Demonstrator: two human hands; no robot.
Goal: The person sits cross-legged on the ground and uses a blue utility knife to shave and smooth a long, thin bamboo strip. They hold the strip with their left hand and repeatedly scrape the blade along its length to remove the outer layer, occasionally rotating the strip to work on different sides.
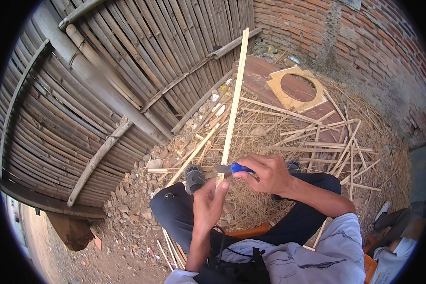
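Left hand (pixel 208 203): clamped round the wooden strip (pixel 234 104), low down.
Wooden strip: out in front, slanting up over the shavings (pixel 251 208).
Blue-handled knife (pixel 240 167): blade right against the strip!
Right hand (pixel 270 174): wrapped tight round the knife.

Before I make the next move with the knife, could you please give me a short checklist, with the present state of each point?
1. Pale strip gripped near its lower end by the left hand: ok.
2. Blue-handled knife held in the right hand: ok.
3. Blade lying across the strip: ok; whether it cuts in, cannot tell.
4. Left fingers well clear of the blade: not ok, I would say; they grip the strip just below it.
5. Blade sharp enough: cannot tell from this view.
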